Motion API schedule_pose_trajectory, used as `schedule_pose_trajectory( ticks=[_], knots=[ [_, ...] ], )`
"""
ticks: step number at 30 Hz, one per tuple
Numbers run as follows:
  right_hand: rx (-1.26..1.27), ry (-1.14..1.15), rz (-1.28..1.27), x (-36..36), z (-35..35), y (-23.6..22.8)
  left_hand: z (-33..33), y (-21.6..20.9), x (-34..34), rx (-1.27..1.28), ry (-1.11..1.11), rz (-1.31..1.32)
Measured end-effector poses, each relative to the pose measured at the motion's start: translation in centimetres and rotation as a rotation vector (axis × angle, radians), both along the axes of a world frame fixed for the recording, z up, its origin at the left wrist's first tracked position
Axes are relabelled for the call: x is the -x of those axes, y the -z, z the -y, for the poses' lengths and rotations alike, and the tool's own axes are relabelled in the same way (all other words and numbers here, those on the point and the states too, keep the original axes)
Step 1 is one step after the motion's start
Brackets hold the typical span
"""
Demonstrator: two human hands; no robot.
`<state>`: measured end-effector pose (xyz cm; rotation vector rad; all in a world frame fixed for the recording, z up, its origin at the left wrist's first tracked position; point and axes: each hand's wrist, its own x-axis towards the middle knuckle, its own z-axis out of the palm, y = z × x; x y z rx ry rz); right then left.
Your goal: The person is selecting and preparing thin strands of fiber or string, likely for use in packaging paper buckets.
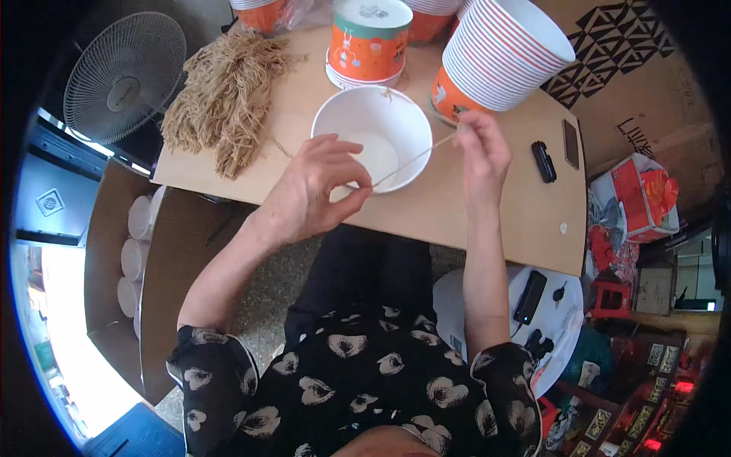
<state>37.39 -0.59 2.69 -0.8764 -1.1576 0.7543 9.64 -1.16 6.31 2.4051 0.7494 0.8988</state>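
Observation:
A thin brown cord (415,160) is stretched between my two hands, over the open mouth of a white paper bucket (335,126) at the table's near edge. My left hand (312,181) pinches one part of it between thumb and forefinger at the bucket's near rim. Farther right and higher, my right hand (483,152) grips the other end with its fingertips. A small bit of cord shows at the bucket's far rim. To the left lies a thick bundle of loose brown cords (225,91).
Behind the bucket stand an orange-and-green printed bucket (369,53) and a tall leaning stack of nested buckets (495,57). A small black object (544,161) lies on the table (525,228) at right. Left are a fan (126,84) and a cardboard box (171,282) of white containers.

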Motion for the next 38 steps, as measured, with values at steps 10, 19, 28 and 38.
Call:
schedule_pose_trajectory(
  ticks=[10, 19, 28, 38],
  knots=[
    [0.336, 0.04, -0.087, 0.0, 1.2, 5.5, 1.3, 2.3, 0.9, -0.24, -0.091, -0.081],
    [0.192, 0.095, 0.591, 2.5, -3.3, -2.5, 0.8, 3.0, 1.4, -0.246, -0.095, -0.039],
    [0.472, -0.124, 0.289, 3.4, -6.7, -1.9, 1.0, 3.7, 2.3, -0.314, -0.047, -0.004],
    [0.47, -0.401, -0.338, 2.2, -4.4, 2.8, -4.4, 0.2, 2.0, 0.723, 0.091, 0.627]
  ],
)
